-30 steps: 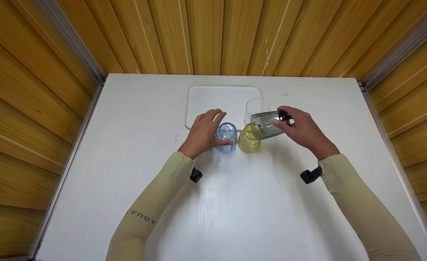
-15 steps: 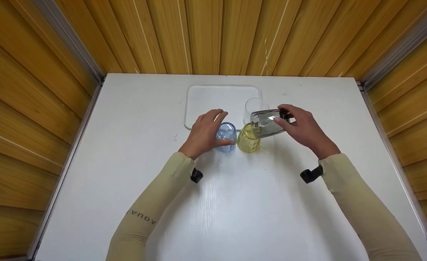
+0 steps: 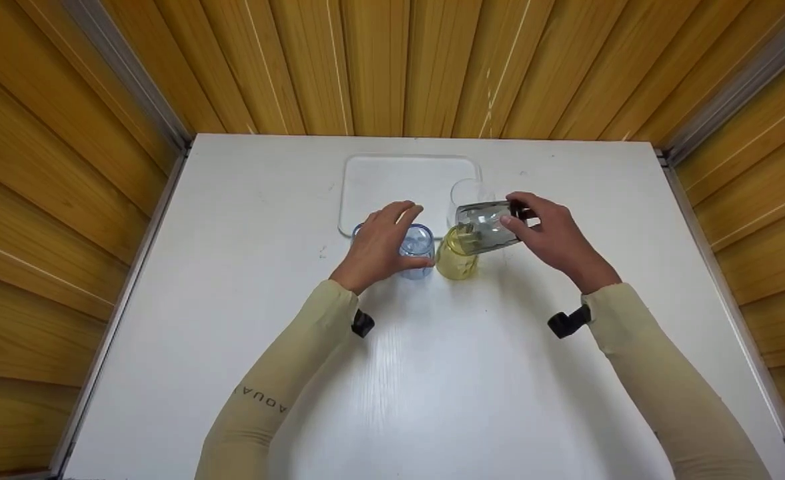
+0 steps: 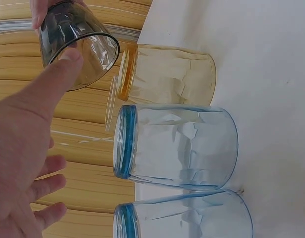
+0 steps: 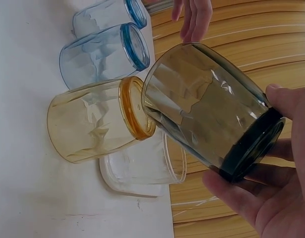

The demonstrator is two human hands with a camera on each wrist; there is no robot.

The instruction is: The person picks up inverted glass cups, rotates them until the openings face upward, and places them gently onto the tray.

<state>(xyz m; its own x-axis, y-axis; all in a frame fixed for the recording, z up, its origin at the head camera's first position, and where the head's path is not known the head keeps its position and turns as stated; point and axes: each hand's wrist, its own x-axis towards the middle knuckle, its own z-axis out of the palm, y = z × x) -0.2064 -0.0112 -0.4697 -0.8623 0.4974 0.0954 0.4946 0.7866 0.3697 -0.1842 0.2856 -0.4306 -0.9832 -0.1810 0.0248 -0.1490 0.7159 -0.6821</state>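
Note:
My right hand [image 3: 549, 230] grips a smoky grey glass [image 3: 492, 228] near its thick dark base. The glass is tipped on its side, its mouth facing left beside the raised base of a yellow glass [image 3: 457, 265]. That yellow glass stands upside down on the table. Just left of it is an upside-down blue glass [image 3: 416, 243], overlapped by my left hand [image 3: 375, 245] in the head view. The left fingers are spread and hold nothing. In the left wrist view, a second blue glass [image 4: 179, 220] sits beside the first; the hand mostly hides it in the head view.
Behind the coloured glasses, a white tray [image 3: 385, 180] lies on the white table [image 3: 265, 200]. A clear glass [image 5: 137, 161] stands by the tray's front right corner, behind the yellow one. Wood-look panels [image 3: 372, 67] enclose the table at the back and sides.
My left hand has shifted slightly right, and the second blue glass's edge now shows to its left. The grey glass in my right hand has moved slightly left.

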